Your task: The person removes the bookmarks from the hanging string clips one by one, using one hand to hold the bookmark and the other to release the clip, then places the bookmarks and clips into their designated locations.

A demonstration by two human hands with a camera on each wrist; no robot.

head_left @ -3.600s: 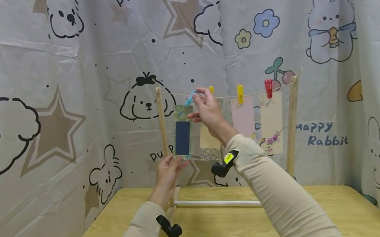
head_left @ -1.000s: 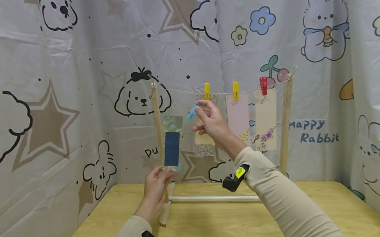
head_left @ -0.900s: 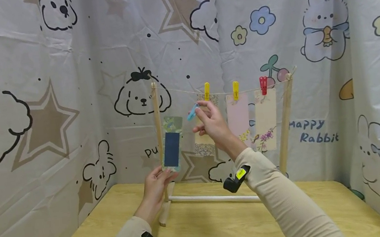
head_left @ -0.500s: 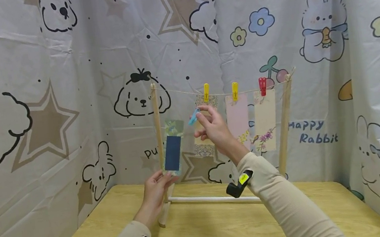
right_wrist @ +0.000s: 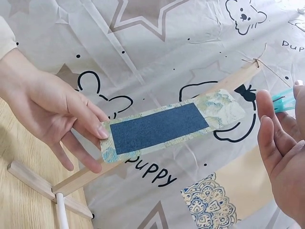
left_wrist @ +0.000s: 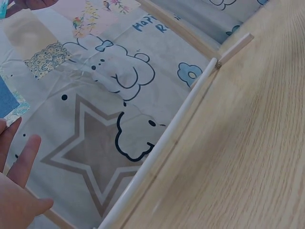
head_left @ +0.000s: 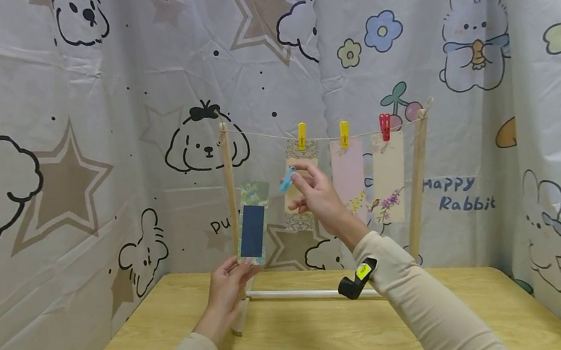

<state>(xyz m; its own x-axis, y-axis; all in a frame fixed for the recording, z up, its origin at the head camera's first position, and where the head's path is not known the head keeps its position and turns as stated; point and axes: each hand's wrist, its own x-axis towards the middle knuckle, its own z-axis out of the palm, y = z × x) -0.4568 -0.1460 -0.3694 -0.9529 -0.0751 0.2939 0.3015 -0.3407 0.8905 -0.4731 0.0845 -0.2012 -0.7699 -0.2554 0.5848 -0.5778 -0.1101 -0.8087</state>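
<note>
My left hand pinches the bottom end of a green patterned card with a dark blue panel. The card stands upright, slightly tilted, near the left post and below the string. A light blue clothespin is pinched between thumb and forefinger of my right hand, apart from both card and string. In the right wrist view the whole card shows, with the left thumb on its end. The left wrist view catches only a corner of it.
A string runs between two wooden posts. Yellow clothespins and a red clothespin hold a lace-patterned card, a pink card and a cream card on it. A white rod joins the posts low over the wooden table.
The card was up by the string with the clothespin at its top. Both hands have since come down and apart, the card in the left and the clothespin in the right.
</note>
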